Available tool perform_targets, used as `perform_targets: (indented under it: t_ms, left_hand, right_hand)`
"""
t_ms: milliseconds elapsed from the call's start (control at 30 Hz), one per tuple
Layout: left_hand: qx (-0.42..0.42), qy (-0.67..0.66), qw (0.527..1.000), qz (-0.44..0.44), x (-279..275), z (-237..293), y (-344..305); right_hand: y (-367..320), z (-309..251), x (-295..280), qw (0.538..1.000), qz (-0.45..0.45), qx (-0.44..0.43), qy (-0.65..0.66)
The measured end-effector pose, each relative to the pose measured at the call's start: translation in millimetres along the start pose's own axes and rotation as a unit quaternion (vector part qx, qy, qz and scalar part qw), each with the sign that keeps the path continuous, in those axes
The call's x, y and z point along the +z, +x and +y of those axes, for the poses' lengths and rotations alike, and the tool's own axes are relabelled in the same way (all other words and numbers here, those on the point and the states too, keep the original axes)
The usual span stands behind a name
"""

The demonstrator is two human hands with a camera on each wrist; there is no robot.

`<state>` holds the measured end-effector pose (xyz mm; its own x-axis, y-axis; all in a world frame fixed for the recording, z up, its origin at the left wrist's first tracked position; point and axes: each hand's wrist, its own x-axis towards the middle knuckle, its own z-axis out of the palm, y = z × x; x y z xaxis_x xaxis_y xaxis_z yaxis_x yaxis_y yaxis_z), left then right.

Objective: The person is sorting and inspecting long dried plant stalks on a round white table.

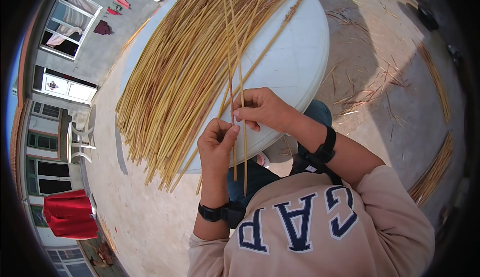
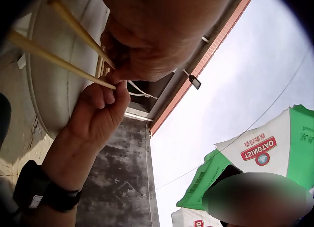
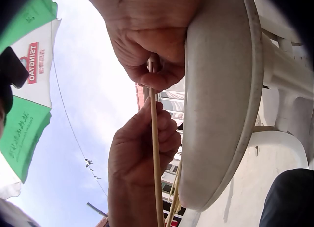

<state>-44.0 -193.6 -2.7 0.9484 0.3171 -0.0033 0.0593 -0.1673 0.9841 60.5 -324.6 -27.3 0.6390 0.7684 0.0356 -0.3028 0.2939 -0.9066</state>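
Sunlit concrete [image 1: 145,212] lies around a white round table [image 1: 300,42], whose spread of dry stalks [image 1: 170,87] fans out ahead of the hands. Left hand [image 1: 216,144] and right hand [image 1: 265,109], close together at its near edge, pinch two slender stalks [image 1: 244,147].

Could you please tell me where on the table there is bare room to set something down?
The white table is free between its right rim and the outermost loose stalk, beyond the right hand. It is crowded leftward under the stalk pile, and at the near edge, where both hands pinch stalks.
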Motion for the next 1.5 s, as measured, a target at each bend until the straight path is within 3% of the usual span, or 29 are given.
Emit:
perform_targets:
  t_ms: [333, 400, 700, 867, 1000, 1067, 1100, 1167, 1367, 1500]
  left_hand:
    - [-0.016, 0.01, 1.0, -0.015, 0, -1, 0]
    - [-0.018, 0.003, 1.0, -0.021, 1, -2, 0]
    - [0.022, -0.142, 0.988, 0.052, 2, -1, 3]
    - [0.177, -0.226, 0.927, 0.241, -43, 20, 9]
    - [0.218, -0.229, 0.898, 0.307, -80, 34, 1]
    - [0.158, -0.207, 0.946, 0.194, -75, 34, -5]
    - [0.109, -0.172, 0.963, 0.178, -61, 32, -6]
    - [0.038, -0.126, 0.987, 0.093, -40, 19, -8]
    - [-0.022, -0.066, 0.997, -0.034, 0, 5, -6]
    - [-0.044, -0.04, 0.997, -0.051, 7, 3, -5]
  right_hand:
    - [0, 0, -1, 1.0, -0.02, 0.001, -0.011]
    - [0, 2, 1, 1.0, 0.009, -0.013, 0.004]
    - [-2, 0, 0, 1.0, 0.021, -0.008, -0.002]
    - [-1, -1, -1, 0.999, 0.027, 0.004, 0.018]
    - [-2, -1, -4, 1.0, -0.019, -0.005, 0.017]
    - [-5, -8, -1, 0.999, -0.051, 0.012, 0.005]
    - [-6, -10, 0, 0.996, -0.079, 0.029, -0.01]
    - [-4, -8, 1, 0.997, -0.067, 0.026, 0.003]
    - [-1, -1, -1, 0.998, 0.007, -0.001, 0.062]
    - [-3, 1, 0, 0.999, 0.012, -0.014, 0.049]
